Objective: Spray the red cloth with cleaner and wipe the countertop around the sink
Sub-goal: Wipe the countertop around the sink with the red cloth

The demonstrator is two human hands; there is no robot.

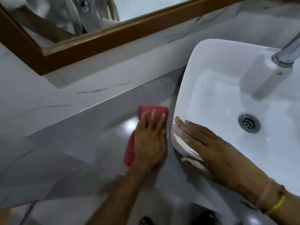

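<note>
Two hands: both in view, laid flat.
Left hand [150, 140]: pressed open-palmed on the red cloth [129, 153].
Red cloth: spread on the grey countertop [78, 143], just beside the sink [211, 65].
Right hand [209, 146]: rested open over the sink's near corner, nothing gripped.

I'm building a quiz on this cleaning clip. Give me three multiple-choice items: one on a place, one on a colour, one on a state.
1. Where does the red cloth lie?
A. in the basin
B. on the countertop left of the sink
C. over the tap

2. What colour is the band on the right wrist?
A. yellow
B. blue
C. black

3. How is the left hand placed?
A. raised in the air
B. clenched round a bottle
C. pressed flat on the cloth

Answers: 1 B, the cloth sits on grey stone beside the basin wall; 2 A, a yellow band circles the wrist; 3 C, spread fingers cover the cloth, while the right hand rests on the sink's corner.
</note>
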